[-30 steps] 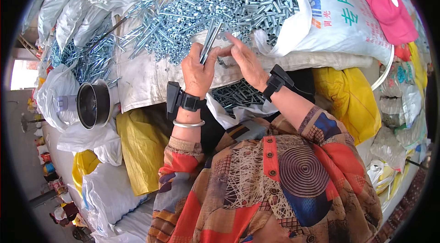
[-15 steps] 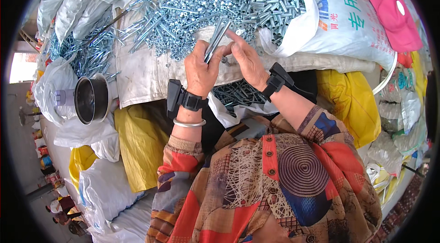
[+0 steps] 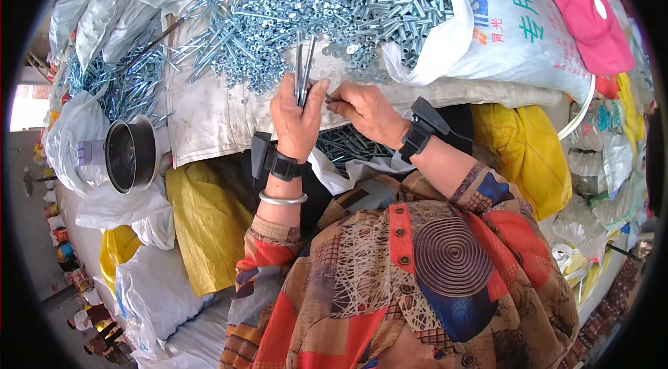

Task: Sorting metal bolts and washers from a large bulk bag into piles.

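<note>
My left hand (image 3: 296,122) is closed around a few long silvery bolts (image 3: 305,66) that stick up past the fingertips. Close beside it, my right hand (image 3: 372,115) is closed in a pinch; a small dark metal bit shows at its fingertips, too small to name. Beyond both hands, loose nuts (image 3: 299,10) are heaped on a pale cloth (image 3: 202,115), with flat washers (image 3: 360,56) and a pile of metal sleeves (image 3: 403,3) to their right. Long bolts (image 3: 216,42) lie scattered to the left of the nuts. Below my hands, dark screws (image 3: 351,145) fill a white bag.
A printed white sack (image 3: 501,42) lies at the right, beside a pink cap (image 3: 591,17). At the left are a dark round pan (image 3: 132,154), white plastic bags (image 3: 80,136) and another bolt heap (image 3: 115,83). Yellow sacks (image 3: 209,223) hang along the near edge.
The bolts in my left hand have swung from a slant to nearly upright. My right hand has come down beside the left, its extended index finger now curled into a pinch.
</note>
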Demonstrator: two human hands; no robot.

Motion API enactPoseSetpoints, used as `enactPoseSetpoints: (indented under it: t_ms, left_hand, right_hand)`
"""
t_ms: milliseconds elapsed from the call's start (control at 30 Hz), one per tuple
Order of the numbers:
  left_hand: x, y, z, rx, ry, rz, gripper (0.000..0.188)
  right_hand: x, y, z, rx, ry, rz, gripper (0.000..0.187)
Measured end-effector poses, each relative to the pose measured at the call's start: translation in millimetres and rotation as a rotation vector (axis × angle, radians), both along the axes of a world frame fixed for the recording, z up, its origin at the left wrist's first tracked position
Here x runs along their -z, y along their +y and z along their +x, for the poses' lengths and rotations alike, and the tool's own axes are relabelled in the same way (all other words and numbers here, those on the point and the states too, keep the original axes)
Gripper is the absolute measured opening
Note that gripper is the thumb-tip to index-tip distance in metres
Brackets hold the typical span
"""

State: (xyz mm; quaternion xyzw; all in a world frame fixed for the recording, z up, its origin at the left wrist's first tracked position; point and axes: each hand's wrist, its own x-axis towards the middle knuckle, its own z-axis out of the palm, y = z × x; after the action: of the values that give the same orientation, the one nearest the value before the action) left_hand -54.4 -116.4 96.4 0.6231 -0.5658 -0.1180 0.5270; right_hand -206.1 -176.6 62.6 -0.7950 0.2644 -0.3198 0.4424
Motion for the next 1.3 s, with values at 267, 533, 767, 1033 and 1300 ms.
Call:
enactPoseSetpoints:
  t_ms: [267,533,767,1033,1300]
  left_hand:
    - [24.2,26.3,-16.9,-0.028,0.107,0.169,0.031]
    - [45.7,53.7,-16.2,-0.053,0.294,0.197,0.034]
    - [42.9,79.2,-43.4,0.096,0.914,0.245,0.024]
    - [41.7,110.3,-59.1,0.115,1.025,0.444,0.019]
    - [34.1,129.6,-72.0,0.039,0.939,0.47,0.022]
  right_hand:
    - [12.5,25.0,-26.9,-0.037,0.107,0.032,0.02]
    - [-23.9,-43.5,-67.3,0.198,0.207,-0.688,0.008]
    - [-23.0,-89.7,-95.3,0.133,0.706,-0.813,0.007]
    - [-18.1,-91.1,-90.1,0.216,0.744,-0.984,0.01]
    - [-21.4,-106.8,-95.9,0.045,0.734,-1.021,0.007]
